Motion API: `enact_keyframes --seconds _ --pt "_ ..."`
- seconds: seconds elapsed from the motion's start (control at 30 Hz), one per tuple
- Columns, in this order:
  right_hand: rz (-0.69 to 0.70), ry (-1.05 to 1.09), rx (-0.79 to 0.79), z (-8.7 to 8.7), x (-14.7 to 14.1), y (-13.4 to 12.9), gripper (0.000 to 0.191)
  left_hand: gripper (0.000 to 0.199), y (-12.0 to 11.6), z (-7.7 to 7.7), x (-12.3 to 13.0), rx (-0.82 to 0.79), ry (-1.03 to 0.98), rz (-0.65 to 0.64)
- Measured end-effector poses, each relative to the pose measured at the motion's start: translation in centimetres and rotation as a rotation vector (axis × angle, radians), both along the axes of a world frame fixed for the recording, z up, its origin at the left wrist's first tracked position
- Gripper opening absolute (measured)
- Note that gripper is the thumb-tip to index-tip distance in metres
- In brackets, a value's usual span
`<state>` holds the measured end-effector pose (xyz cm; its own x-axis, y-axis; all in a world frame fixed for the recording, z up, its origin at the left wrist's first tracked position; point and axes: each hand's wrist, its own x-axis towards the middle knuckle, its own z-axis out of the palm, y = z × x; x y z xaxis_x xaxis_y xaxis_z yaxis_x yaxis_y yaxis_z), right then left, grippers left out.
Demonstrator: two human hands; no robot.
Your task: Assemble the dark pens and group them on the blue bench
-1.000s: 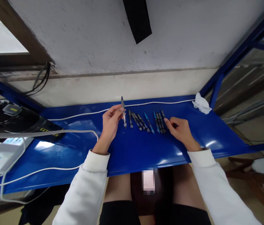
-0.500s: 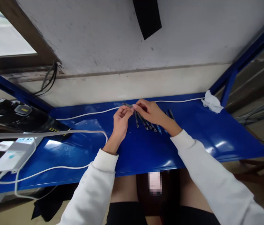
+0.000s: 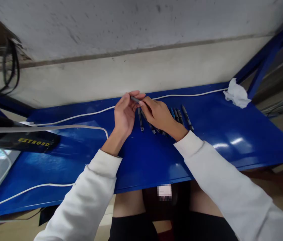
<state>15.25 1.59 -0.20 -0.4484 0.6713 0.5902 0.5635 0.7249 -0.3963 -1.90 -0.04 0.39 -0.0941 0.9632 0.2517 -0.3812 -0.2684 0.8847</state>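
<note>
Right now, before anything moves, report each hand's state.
Left hand: loosely closed, fingers curled around one end of a dark pen.
Right hand: closed, thumb and fingers gripping the same pen's other end.

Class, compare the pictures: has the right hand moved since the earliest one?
Yes. The right hand has moved left, farther from the crumpled white tissue, to a dark pen at the left hand.
</note>
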Motion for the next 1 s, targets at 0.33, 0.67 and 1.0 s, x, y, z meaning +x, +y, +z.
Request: enact_keyframes --seconds 0.33,0.67,1.0 --pt "0.037 -0.029 -0.076 -0.8 -0.4 0.0 0.065 0.037 -0.3 -0.2 -0.2 0.051 0.116 0.113" --pt "0.047 -0.069 -0.036 -0.7 -0.5 -0.1 0.065 0.039 0.0 -1.0 -1.1 0.044 0.174 0.287" --pt "0.012 -0.091 -0.043 0.2 -0.1 -0.2 0.049 0.038 -1.1 0.3 -0.3 -0.012 -0.007 0.127"
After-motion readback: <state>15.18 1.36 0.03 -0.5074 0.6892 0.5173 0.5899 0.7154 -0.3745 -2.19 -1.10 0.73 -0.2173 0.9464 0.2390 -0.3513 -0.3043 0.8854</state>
